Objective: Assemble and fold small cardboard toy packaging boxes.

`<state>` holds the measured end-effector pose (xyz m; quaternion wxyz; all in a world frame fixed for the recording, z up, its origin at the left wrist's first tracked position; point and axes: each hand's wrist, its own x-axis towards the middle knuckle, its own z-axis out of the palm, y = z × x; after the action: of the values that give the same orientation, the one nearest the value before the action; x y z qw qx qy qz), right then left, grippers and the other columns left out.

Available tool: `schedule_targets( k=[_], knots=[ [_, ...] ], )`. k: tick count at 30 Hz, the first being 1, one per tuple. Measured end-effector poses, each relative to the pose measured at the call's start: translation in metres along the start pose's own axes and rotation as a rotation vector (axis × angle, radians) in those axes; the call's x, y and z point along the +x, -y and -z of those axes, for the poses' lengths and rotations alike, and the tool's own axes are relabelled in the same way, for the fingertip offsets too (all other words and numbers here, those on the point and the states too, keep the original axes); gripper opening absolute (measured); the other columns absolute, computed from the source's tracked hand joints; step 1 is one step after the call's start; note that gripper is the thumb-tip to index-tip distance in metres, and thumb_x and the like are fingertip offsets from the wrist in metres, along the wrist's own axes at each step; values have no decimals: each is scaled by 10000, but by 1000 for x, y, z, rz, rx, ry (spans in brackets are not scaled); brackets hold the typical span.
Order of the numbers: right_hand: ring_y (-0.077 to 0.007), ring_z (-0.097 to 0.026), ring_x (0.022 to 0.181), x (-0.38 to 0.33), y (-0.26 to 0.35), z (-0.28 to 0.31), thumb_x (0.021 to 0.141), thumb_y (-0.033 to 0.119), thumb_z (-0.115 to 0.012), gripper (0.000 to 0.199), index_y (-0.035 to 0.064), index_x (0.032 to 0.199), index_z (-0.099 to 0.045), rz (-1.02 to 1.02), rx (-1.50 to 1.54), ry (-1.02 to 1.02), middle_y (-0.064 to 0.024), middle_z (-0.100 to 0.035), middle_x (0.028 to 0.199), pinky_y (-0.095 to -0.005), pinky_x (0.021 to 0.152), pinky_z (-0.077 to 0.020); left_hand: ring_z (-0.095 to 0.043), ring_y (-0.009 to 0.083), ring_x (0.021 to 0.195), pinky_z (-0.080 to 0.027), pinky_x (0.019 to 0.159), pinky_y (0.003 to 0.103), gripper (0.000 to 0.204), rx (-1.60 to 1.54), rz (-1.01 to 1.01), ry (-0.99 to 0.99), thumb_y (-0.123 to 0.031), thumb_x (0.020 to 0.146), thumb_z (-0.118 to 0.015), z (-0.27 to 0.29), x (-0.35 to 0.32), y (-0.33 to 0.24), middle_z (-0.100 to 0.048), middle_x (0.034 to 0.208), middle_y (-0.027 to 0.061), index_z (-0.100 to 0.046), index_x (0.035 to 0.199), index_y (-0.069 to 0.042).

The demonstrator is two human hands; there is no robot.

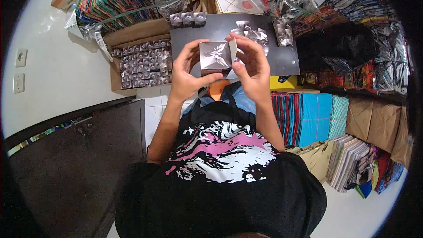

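One small silver printed box (pixel 214 55) is held up over the near part of the dark tabletop (pixel 187 37). The left hand (pixel 188 68) clasps its left side, thumb along the lower edge; the right hand (pixel 252 64) holds the upright flap (pixel 233 50) at its right end between thumb and fingers. Three similar boxes (pixel 188 19) (a neat row) stand near an open cardboard carton (pixel 134 34) packed with more.

I'm wearing a black T-shirt (pixel 207 202), sleeves (pixel 136 178) plain black, leaving my forearms (pixel 165 128) and hands (pixel 187 72) bare. It's carrying a big splashy print (pixel 224 143), white around a jagged pink band, black flecks showing through. Blue jeans (pixel 241 99) are peeking out past the shirt.
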<state>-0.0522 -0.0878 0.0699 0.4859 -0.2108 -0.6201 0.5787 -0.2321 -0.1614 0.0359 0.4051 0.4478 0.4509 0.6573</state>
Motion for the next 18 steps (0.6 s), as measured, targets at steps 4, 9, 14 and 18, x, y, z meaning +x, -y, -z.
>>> schedule_targets(
  k=[4, 9, 14, 18],
  knots=[
    [-280, -625, 1299, 2, -8, -2, 924, -13, -717, 341, -26, 1263, -679, 144, -40, -16, -202, -650, 1387, -407, 1117, -498, -662, 188, 1207, -517, 1065, 346, 880, 9, 12, 24, -90, 665, -998, -5, 4, -7, -681, 1299, 104, -552, 1418, -6],
    [-289, -743, 1010, 14, 12, 4, 799, 56, -726, 228, 38, 1019, -784, 240, -418, 68, -142, -754, 1097, -389, 892, -579, -710, 173, 1097, -556, 989, 336, 809, 84, -29, 16, -194, 676, -1010, -1, 0, -13, -739, 1179, 117, -617, 1352, 14],
    [-285, -749, 981, 24, 23, 8, 770, 44, -713, 210, 28, 967, -783, 254, -466, 204, -140, -755, 1062, -384, 879, -587, -716, 169, 1077, -558, 980, 333, 812, 57, -39, -9, -209, 676, -1012, 2, -2, -14, -752, 1152, 116, -624, 1352, 21],
    [-288, -762, 981, 29, 24, 10, 774, 35, -720, 210, 27, 970, -796, 237, -441, 266, -138, -765, 1053, -379, 893, -595, -720, 173, 1069, -567, 963, 336, 817, 57, -30, -24, -206, 676, -1009, 1, -3, -20, -756, 1149, 118, -623, 1359, 17]
  ],
)
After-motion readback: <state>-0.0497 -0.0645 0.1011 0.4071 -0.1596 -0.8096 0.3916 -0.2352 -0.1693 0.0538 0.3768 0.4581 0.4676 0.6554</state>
